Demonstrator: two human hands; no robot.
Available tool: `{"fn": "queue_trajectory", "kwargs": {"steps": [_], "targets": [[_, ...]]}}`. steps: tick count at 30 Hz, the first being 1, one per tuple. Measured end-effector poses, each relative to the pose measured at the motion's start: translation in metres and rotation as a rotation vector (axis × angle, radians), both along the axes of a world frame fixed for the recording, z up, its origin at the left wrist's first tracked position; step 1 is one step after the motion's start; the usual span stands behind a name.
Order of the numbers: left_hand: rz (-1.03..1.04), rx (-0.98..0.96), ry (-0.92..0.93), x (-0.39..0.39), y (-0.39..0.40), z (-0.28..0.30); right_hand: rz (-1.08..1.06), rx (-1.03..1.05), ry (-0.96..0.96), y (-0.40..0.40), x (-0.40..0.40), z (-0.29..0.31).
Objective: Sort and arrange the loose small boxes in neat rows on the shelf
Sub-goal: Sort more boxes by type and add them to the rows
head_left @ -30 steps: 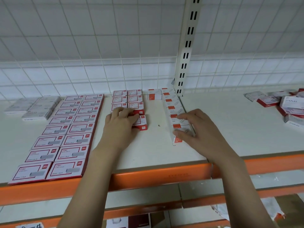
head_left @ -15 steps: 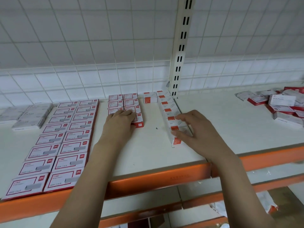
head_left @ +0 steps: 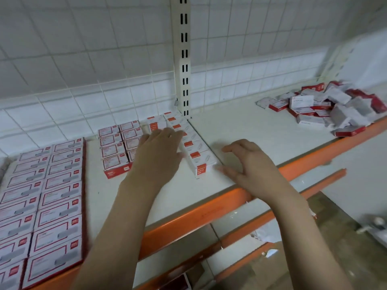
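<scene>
On the white shelf (head_left: pixel 247 130), two hands are out over the small boxes. The left hand (head_left: pixel 159 151) lies flat, fingers straight, between a short block of red and white boxes (head_left: pixel 117 149) and a long line of white boxes (head_left: pixel 188 141). It covers part of both, so I cannot tell just what its fingertips touch. The right hand (head_left: pixel 249 164) sits just to the right of that line, fingers spread and a little bent, holding nothing. Its thumb is at the near box (head_left: pixel 204 164), touching it or almost.

The line of white boxes runs from the front edge back toward the slotted post (head_left: pixel 183 57). The right hand is beside its near end, so I think it is the better one to nudge that end straight.

The loose boxes still to sort are in a heap (head_left: pixel 333 109) far off to the right, well apart from both hands. The right hand is nearer to it. The heap is blurry, and its far side is cut off. On the far left, two long neat rows (head_left: pixel 48 197) run off the edge.
</scene>
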State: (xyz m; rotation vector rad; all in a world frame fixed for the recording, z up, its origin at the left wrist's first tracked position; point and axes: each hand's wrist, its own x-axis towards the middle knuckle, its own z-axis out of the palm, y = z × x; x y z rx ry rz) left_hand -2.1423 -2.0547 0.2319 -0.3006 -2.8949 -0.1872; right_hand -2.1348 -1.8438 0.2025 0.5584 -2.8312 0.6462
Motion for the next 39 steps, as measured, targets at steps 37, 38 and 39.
{"fn": "queue_trajectory", "kwargs": {"steps": [37, 38, 39], "targets": [[-0.139, -0.227, -0.316, -0.286, 0.308, -0.018, -0.065, 0.298, 0.036, 0.299, -0.177, 0.034], [-0.126, -0.224, -0.357, -0.292, 0.31, -0.017, -0.054, 0.296, 0.035, 0.3, -0.18, 0.035], [-0.111, -0.22, -0.395, -0.295, 0.312, -0.015, -0.044, 0.293, 0.033, 0.301, -0.183, 0.036]]}}
